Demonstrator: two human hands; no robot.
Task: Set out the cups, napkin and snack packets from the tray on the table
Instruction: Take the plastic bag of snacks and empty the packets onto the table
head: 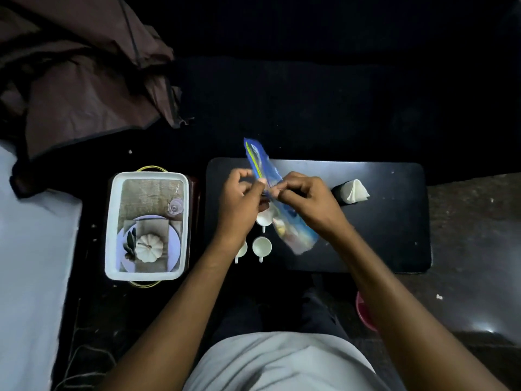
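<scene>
Dark tabletop (394, 235), set with crockery.
Three white cups (262, 246) cluster near its left; a folded napkin (357, 191) stands right.

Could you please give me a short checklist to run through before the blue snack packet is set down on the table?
1. Packet held securely: ok. Left hand and right hand both pinch the blue snack packet above the table.
2. Free spot for it: ok. Bare table lies right of the cups.
3. Cups out of the way: not ok. Three white cups stand directly under the hands and packet.
4. Napkin already out: ok, at the far right.
5. Tray unloaded: ok, apart from its printed picture.
6. Packet sealed: cannot tell.
</scene>
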